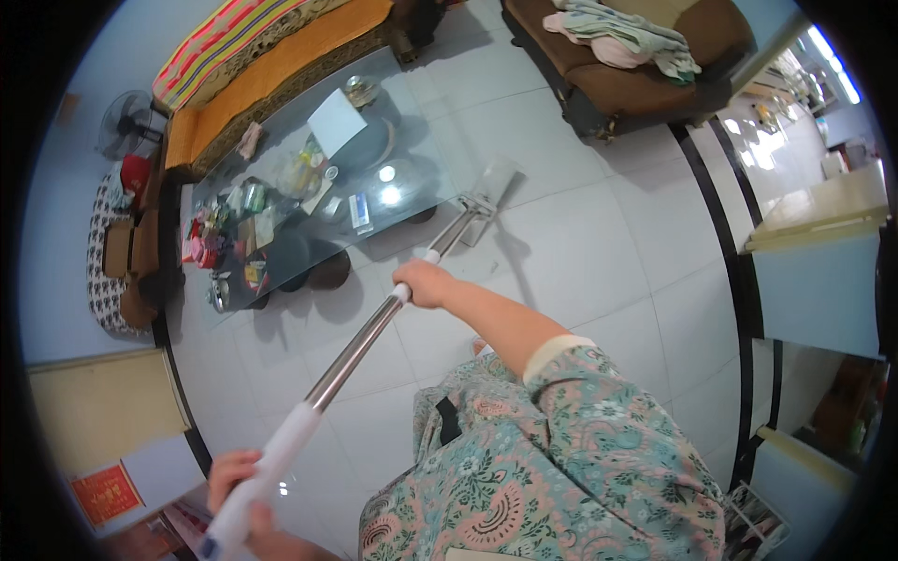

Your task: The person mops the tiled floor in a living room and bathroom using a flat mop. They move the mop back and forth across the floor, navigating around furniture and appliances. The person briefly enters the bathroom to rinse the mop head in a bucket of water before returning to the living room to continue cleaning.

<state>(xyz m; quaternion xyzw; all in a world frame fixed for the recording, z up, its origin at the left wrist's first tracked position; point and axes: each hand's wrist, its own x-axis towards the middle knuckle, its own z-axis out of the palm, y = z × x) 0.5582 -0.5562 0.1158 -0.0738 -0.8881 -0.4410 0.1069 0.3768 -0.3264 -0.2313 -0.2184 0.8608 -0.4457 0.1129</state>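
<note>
A flat mop with a metal and white pole (357, 353) slants across the view from lower left to upper middle. My left hand (231, 474) is wrapped round the thick white upper grip, near its blue-tipped end. Farther down the pole, my right hand (426, 283) is closed round the white joint, with that arm stretched forward. The pale rectangular mop head (496, 182) rests on the tiled floor (580, 243), just off the right end of the glass table. Its pad underside is hidden.
A glass table (412, 112) crowded with bags, jars and papers stands ahead left, with dark stools (329, 269) under its near edge. Behind it runs a long wooden sofa (281, 65). A brown armchair (617, 89) holding clothes stands far right. A fan (126, 122) is at left.
</note>
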